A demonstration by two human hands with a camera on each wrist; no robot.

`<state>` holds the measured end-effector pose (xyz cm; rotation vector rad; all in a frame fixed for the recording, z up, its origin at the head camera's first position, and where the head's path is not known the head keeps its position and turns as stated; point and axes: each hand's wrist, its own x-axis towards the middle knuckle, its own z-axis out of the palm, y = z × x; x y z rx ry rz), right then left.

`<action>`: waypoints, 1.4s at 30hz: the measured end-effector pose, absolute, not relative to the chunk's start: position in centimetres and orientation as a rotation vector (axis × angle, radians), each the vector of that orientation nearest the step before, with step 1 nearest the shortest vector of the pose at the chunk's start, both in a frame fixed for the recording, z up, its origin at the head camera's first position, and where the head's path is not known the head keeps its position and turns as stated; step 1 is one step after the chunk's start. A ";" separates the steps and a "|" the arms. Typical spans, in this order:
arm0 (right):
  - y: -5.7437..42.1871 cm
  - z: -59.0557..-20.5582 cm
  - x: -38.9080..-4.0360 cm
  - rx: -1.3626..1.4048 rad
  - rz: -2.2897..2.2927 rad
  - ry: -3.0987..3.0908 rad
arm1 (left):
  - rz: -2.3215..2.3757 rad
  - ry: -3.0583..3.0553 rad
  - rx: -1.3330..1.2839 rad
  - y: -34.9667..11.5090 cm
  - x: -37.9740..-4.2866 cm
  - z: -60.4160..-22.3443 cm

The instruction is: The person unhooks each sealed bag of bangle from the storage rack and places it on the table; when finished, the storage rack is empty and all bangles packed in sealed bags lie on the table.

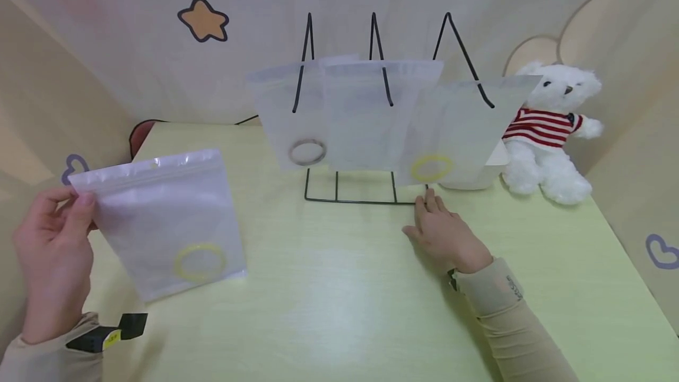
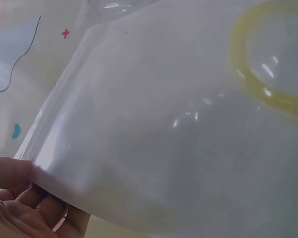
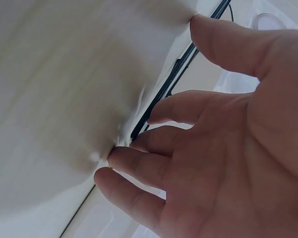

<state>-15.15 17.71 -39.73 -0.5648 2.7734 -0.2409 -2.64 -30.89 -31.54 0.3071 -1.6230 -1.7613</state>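
Observation:
My left hand (image 1: pixel 55 252) pinches a translucent zip bag (image 1: pixel 159 217) by its upper left corner, above the table. A yellow ring (image 1: pixel 200 262) shows at the bag's lower right; the left wrist view has the same bag up close. My right hand (image 1: pixel 451 234) lies on the table with fairly straight fingers. Its fingertips touch the front right corner of a black wire rack (image 1: pixel 366 201), whose rod (image 3: pixel 164 94) shows beside the fingers in the right wrist view. Bags hang on the rack: a left one (image 1: pixel 281 99), a middle one (image 1: pixel 361 117) and a right one (image 1: pixel 467 128).
A brownish ring (image 1: pixel 307 151) shows in the left hanging bag and a yellow ring (image 1: pixel 431 168) in the right one. At the back right a white teddy bear (image 1: pixel 546 134) in a striped shirt sits on the table (image 1: pixel 329 311). A patterned curtain (image 1: pixel 132 46) hangs behind.

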 end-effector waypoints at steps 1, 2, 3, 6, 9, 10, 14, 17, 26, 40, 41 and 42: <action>17.7 -39.7 -15.1 -0.563 -0.240 2.774 | -1.746 -1.645 0.315 -31.0 -2.7 -31.6; 17.7 -39.7 -15.1 -0.564 -0.240 2.775 | -1.724 -1.683 0.336 -31.1 -2.8 -31.6; 17.7 -39.7 -15.1 -0.565 -0.241 2.776 | -1.685 -1.740 0.371 -31.3 -2.8 -31.7; 17.7 -39.8 -15.0 -0.567 -0.247 2.780 | -1.573 -1.901 0.509 -31.4 -3.0 -31.7; 17.8 -39.9 -15.0 -0.574 -0.252 2.786 | -1.441 -2.092 0.621 -31.4 -3.1 -31.8; 17.8 -39.9 -15.0 -0.577 -0.254 2.788 | -1.421 -2.140 0.633 -31.4 -3.2 -31.9; 17.9 -39.9 -15.0 -0.579 -0.258 2.794 | -1.305 -2.373 0.599 -31.7 -3.0 -32.5; 18.0 -40.0 -15.0 -0.575 -0.263 2.794 | -1.257 -2.505 0.562 -32.0 -3.0 -33.1; 18.0 -40.1 -14.9 -0.575 -0.250 2.803 | -1.242 -2.702 0.545 -32.5 -3.9 -35.4; 18.0 -40.0 -15.2 -0.575 -0.238 2.816 | -1.228 -2.885 0.624 -33.7 -5.0 -39.1; 18.1 -40.0 -15.3 -0.571 -0.237 2.815 | -1.232 -2.902 0.634 -33.7 -5.0 -39.2; 18.1 -40.1 -15.3 -0.566 -0.240 2.816 | -1.228 -2.920 0.644 -33.7 -4.9 -39.2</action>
